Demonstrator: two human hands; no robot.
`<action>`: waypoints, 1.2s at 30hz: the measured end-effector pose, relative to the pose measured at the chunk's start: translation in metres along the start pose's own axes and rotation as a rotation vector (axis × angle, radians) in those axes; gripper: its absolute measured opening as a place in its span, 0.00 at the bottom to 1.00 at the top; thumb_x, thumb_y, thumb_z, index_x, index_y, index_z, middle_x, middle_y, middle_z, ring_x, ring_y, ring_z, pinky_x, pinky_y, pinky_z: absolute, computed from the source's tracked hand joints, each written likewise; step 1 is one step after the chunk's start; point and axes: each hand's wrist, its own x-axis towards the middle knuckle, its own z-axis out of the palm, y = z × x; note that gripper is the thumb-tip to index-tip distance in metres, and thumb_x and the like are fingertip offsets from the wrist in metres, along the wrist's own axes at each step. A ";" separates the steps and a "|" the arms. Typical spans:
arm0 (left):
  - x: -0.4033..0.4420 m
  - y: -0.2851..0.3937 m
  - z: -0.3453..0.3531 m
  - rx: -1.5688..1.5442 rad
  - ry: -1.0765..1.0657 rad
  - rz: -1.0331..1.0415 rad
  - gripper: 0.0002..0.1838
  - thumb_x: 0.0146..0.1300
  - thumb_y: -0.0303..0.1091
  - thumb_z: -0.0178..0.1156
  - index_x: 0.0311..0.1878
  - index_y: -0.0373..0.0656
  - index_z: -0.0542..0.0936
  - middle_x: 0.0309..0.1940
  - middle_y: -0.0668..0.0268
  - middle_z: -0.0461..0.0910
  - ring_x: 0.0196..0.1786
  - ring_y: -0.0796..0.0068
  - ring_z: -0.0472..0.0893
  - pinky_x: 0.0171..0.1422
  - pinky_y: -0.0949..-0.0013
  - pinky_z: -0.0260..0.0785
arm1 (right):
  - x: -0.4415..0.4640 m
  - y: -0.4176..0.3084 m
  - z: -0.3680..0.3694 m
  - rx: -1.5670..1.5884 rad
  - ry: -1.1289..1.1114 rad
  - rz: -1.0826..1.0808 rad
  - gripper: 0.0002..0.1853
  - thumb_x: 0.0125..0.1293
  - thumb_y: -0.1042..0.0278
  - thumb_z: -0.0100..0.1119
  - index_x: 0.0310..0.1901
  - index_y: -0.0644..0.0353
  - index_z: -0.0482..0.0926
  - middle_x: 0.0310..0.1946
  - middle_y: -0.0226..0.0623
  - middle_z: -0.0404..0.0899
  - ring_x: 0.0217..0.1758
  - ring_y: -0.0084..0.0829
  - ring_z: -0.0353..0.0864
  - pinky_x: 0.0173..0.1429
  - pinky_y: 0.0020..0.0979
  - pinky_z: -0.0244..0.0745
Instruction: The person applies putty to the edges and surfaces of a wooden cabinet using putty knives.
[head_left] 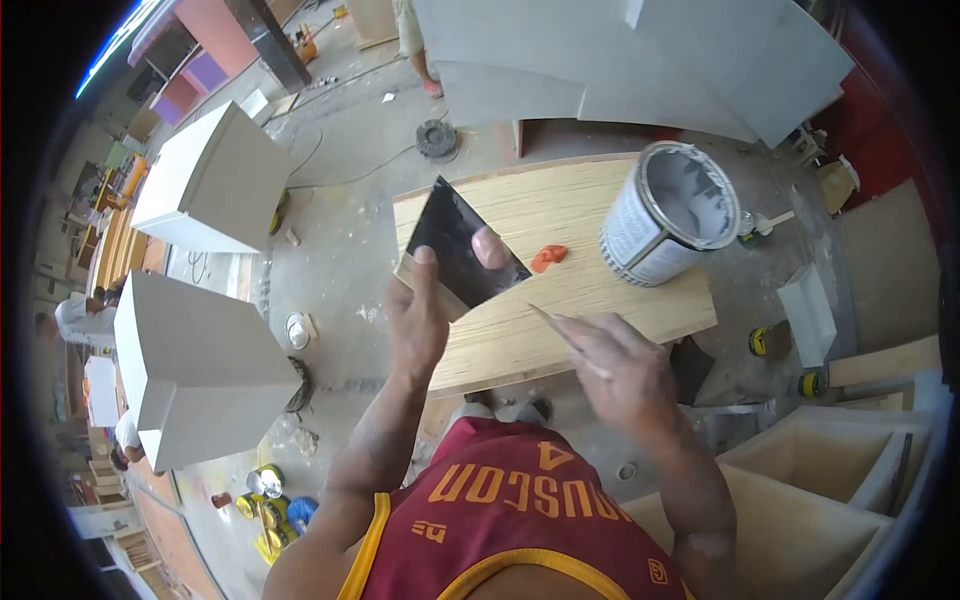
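Observation:
My left hand [420,315] grips a black square plate [445,235] by its lower left edge, thumb on top. On the plate sits a pale pinkish blob of putty [489,248]. My right hand [625,370] is closed around a thin flat scraper [548,318], seen almost edge-on, its tip near the plate's lower right corner but apart from it. Both hands are over a light wooden board [500,350]. An orange-red dab of paste [549,258] lies on the board. To its right stands an open metal can [655,225] smeared with grey paste inside.
White angular panels [200,365] stand at left. A large grey panel structure [640,70] rises beyond the board. Yellow tins [268,510] sit on the floor at lower left, and wooden cabinet frames [820,470] at lower right. Another person's leg [418,60] shows at the top.

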 end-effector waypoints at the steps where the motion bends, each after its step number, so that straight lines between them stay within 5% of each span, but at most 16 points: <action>1: -0.007 0.002 0.006 -0.011 -0.012 0.011 0.21 0.80 0.45 0.47 0.48 0.35 0.81 0.38 0.68 0.81 0.40 0.83 0.77 0.42 0.74 0.70 | 0.010 -0.008 0.000 -0.075 0.081 -0.074 0.22 0.58 0.81 0.62 0.57 0.63 0.81 0.45 0.40 0.83 0.46 0.43 0.84 0.51 0.38 0.80; 6: -0.042 0.014 0.050 0.107 -0.071 0.046 0.22 0.79 0.44 0.50 0.30 0.39 0.77 0.22 0.74 0.73 0.26 0.86 0.69 0.27 0.74 0.59 | 0.014 -0.014 -0.004 -0.186 0.257 -0.129 0.26 0.54 0.80 0.62 0.58 0.59 0.80 0.47 0.37 0.83 0.44 0.40 0.84 0.49 0.40 0.79; 10: -0.062 0.021 0.076 -0.001 -0.118 0.037 0.22 0.79 0.45 0.51 0.31 0.41 0.78 0.23 0.77 0.72 0.25 0.87 0.66 0.27 0.75 0.57 | -0.011 0.003 0.007 -0.116 0.245 -0.023 0.26 0.52 0.80 0.62 0.57 0.59 0.81 0.49 0.37 0.83 0.44 0.40 0.82 0.49 0.40 0.79; 14: -0.053 -0.012 0.061 0.132 -0.107 -0.048 0.24 0.78 0.45 0.53 0.21 0.47 0.73 0.16 0.81 0.64 0.21 0.89 0.61 0.22 0.73 0.47 | -0.068 0.030 -0.022 0.014 -0.020 -0.007 0.21 0.60 0.78 0.60 0.57 0.60 0.81 0.52 0.40 0.82 0.47 0.43 0.82 0.55 0.39 0.77; 16: -0.048 -0.013 0.059 -0.019 -0.069 -0.096 0.21 0.78 0.46 0.52 0.32 0.44 0.81 0.23 0.78 0.75 0.25 0.89 0.70 0.26 0.77 0.58 | -0.104 0.049 -0.050 0.033 -0.185 0.095 0.19 0.64 0.78 0.58 0.57 0.61 0.81 0.52 0.42 0.81 0.48 0.44 0.82 0.57 0.38 0.76; 18: -0.046 -0.028 0.049 -0.194 -0.091 -0.174 0.20 0.79 0.47 0.50 0.50 0.39 0.82 0.39 0.71 0.83 0.38 0.85 0.79 0.41 0.79 0.70 | -0.125 0.072 -0.074 0.413 0.144 0.496 0.17 0.70 0.76 0.54 0.59 0.59 0.80 0.53 0.44 0.81 0.55 0.43 0.81 0.62 0.36 0.73; 21: -0.047 -0.042 0.028 0.055 -0.127 -0.233 0.23 0.80 0.48 0.46 0.52 0.36 0.80 0.42 0.68 0.83 0.41 0.81 0.80 0.47 0.75 0.72 | -0.146 0.146 -0.079 0.115 0.153 0.590 0.17 0.71 0.78 0.52 0.59 0.57 0.81 0.55 0.43 0.81 0.62 0.43 0.78 0.65 0.35 0.71; 23: -0.044 -0.059 0.029 -0.069 -0.102 -0.299 0.24 0.80 0.50 0.45 0.53 0.36 0.79 0.43 0.65 0.82 0.42 0.80 0.80 0.48 0.73 0.72 | -0.138 0.171 -0.064 -0.147 0.278 0.434 0.18 0.66 0.73 0.58 0.58 0.56 0.80 0.51 0.44 0.82 0.54 0.46 0.82 0.56 0.43 0.76; 26: -0.045 -0.076 0.036 -0.128 -0.059 -0.385 0.24 0.80 0.50 0.45 0.53 0.36 0.79 0.44 0.65 0.82 0.42 0.79 0.80 0.48 0.73 0.72 | -0.138 0.192 -0.039 -0.576 0.101 0.432 0.23 0.65 0.75 0.58 0.63 0.52 0.77 0.59 0.39 0.78 0.58 0.43 0.78 0.63 0.40 0.71; 30: -0.042 -0.093 0.035 -0.130 0.003 -0.417 0.23 0.79 0.51 0.47 0.49 0.38 0.79 0.39 0.68 0.80 0.39 0.80 0.78 0.44 0.73 0.71 | -0.148 0.167 -0.001 -0.741 0.067 0.569 0.26 0.62 0.71 0.61 0.64 0.48 0.76 0.58 0.36 0.77 0.54 0.44 0.77 0.61 0.43 0.70; 34: -0.044 -0.092 0.035 0.021 -0.030 -0.293 0.23 0.79 0.51 0.47 0.47 0.39 0.79 0.38 0.69 0.79 0.38 0.81 0.76 0.43 0.74 0.69 | -0.141 0.135 -0.031 -0.567 -0.240 0.632 0.22 0.65 0.72 0.58 0.62 0.51 0.76 0.53 0.40 0.78 0.52 0.46 0.79 0.55 0.45 0.75; 36: -0.042 -0.096 0.034 -0.032 -0.031 -0.327 0.23 0.79 0.51 0.47 0.47 0.38 0.79 0.39 0.69 0.79 0.39 0.81 0.75 0.44 0.73 0.69 | -0.099 0.130 -0.073 -0.433 -0.083 0.604 0.20 0.67 0.74 0.53 0.61 0.52 0.77 0.52 0.43 0.79 0.51 0.48 0.80 0.54 0.45 0.76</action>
